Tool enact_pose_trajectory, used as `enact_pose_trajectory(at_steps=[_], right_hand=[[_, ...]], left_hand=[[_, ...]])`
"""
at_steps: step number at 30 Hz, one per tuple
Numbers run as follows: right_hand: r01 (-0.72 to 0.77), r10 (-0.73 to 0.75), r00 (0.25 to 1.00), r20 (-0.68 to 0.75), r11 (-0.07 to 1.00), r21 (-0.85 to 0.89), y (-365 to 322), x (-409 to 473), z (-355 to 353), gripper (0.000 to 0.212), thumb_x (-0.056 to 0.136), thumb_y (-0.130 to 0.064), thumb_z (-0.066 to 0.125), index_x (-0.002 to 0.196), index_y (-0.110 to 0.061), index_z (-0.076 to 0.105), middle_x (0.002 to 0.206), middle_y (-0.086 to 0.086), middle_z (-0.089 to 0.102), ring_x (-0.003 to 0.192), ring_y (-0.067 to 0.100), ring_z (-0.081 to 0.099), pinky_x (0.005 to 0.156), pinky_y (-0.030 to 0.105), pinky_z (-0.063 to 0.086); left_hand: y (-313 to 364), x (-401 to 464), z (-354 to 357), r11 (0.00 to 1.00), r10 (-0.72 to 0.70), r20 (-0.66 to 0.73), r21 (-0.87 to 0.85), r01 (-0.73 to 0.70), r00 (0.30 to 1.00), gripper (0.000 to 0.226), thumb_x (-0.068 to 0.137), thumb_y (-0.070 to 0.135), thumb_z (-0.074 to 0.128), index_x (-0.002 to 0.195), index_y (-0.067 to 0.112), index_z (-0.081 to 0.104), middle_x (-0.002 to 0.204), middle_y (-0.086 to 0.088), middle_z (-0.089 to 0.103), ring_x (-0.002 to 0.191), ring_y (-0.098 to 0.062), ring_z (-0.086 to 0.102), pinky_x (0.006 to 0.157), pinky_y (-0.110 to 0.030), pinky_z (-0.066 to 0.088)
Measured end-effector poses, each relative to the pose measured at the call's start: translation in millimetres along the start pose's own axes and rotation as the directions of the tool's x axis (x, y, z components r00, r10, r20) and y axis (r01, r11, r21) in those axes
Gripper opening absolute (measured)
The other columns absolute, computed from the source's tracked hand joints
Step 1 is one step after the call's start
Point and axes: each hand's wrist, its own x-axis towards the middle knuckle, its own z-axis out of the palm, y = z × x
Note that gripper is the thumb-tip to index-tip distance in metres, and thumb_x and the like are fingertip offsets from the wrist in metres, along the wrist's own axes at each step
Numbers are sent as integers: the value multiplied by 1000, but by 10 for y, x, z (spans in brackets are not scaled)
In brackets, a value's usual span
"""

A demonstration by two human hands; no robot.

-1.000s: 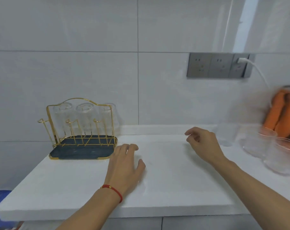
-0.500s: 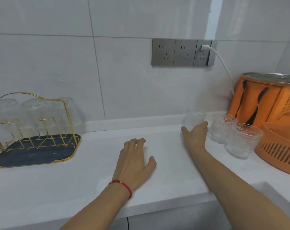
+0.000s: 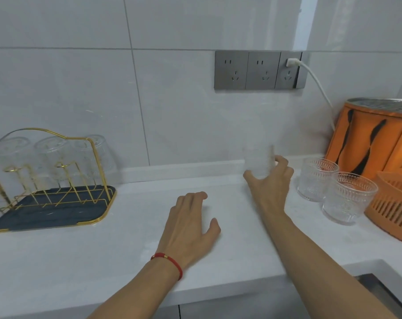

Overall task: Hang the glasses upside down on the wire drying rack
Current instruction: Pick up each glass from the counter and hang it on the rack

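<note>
A gold wire drying rack (image 3: 96,155) on a dark tray (image 3: 50,215) stands at the left of the white counter. Three clear glasses (image 3: 52,155) hang upside down on its back row; the front pegs are bare. My right hand (image 3: 270,185) is wrapped around a clear glass (image 3: 257,161) near the back wall, thumb on its left and fingers on its right. Two patterned glasses (image 3: 317,180) (image 3: 347,196) stand upright just right of that hand. My left hand (image 3: 190,229) lies flat on the counter, fingers spread, holding nothing.
An orange basket (image 3: 393,212) and an orange bag (image 3: 374,139) fill the right end of the counter. A white cable (image 3: 319,88) hangs from the wall sockets (image 3: 257,70). A sink edge (image 3: 379,286) shows at the lower right.
The view has swung right and the rack now sits at the left edge. My right hand reached to the back of the counter and closed around the clear glass. My left hand stayed flat.
</note>
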Motion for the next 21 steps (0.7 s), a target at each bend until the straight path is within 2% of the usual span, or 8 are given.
enact_pose_trajectory(at_steps=[3, 5, 8, 12, 15, 17, 18, 21], right_hand=[[171, -187, 975, 119, 976, 135, -211, -332, -55, 83, 68, -36, 84, 138, -26, 43, 123, 0, 43, 98, -1, 51, 81, 13, 41], [307, -353, 913, 202, 924, 229, -304, -582, -93, 80, 64, -39, 83, 135, -33, 45, 120, -3, 45, 104, -16, 49, 79, 0, 38], [382, -480, 806, 346, 869, 316, -412, -906, -118, 81, 64, -49, 86, 136, -38, 50, 121, -6, 48, 112, -14, 50, 84, -2, 39], [459, -581, 641, 501, 814, 357, -576, -1150, -71, 89, 70, -61, 82, 147, -34, 47, 128, -7, 43, 120, -7, 50, 94, 5, 43], [225, -456, 558, 693, 887, 402, -734, -1253, -56, 84, 80, -77, 64, 152, -45, 37, 143, -15, 49, 132, -5, 48, 109, 23, 45], [-14, -356, 503, 788, 908, 419, -863, -1338, -19, 65, 87, -77, 53, 144, -47, 44, 131, -19, 65, 121, 4, 64, 108, 42, 51], [-58, -342, 497, 797, 904, 424, -938, -1376, 11, 56, 91, -72, 52, 140, -44, 48, 124, -15, 70, 114, 10, 69, 106, 47, 52], [-40, -357, 517, 777, 897, 439, -1147, -1470, 87, 47, 91, -62, 59, 133, -41, 54, 119, -15, 70, 104, 6, 71, 96, 39, 55]], left_hand=[[42, -1, -94, 978, -80, -14, -196, 76, 997, 56, 84, 42, 63, 134, 28, 41, 124, 13, 49, 116, -8, 47, 99, -28, 42], [58, -1, -212, 900, -204, -7, -396, 185, 979, 71, 77, 58, 68, 137, 34, 37, 124, 12, 51, 107, -10, 57, 93, -32, 50], [40, -14, -410, 682, -344, 55, -672, 290, 937, 86, 61, 79, 71, 134, 49, 37, 123, 10, 56, 95, -15, 71, 88, -41, 58], [-76, -116, -696, 562, -501, 55, -738, 373, 864, 72, 57, 66, 83, 118, 42, 55, 122, -7, 61, 90, -21, 75, 88, -49, 60], [-228, -254, -930, 403, -557, 102, -835, 376, 824, 68, 60, 52, 86, 118, 31, 58, 123, -19, 62, 77, -27, 76, 86, -54, 60], [-331, -344, -1091, 348, -555, 116, -867, 357, 823, 67, 65, 43, 84, 123, 24, 57, 121, -24, 65, 84, -29, 75, 78, -50, 62], [-377, -386, -1164, 334, -546, 127, -873, 355, 828, 64, 69, 38, 82, 125, 21, 57, 120, -26, 65, 90, -31, 74, 76, -48, 63], [-527, -487, -1356, 346, -510, 155, -863, 367, 846, 58, 79, 33, 75, 132, 19, 57, 126, -21, 65, 110, -31, 69, 86, -49, 60]])
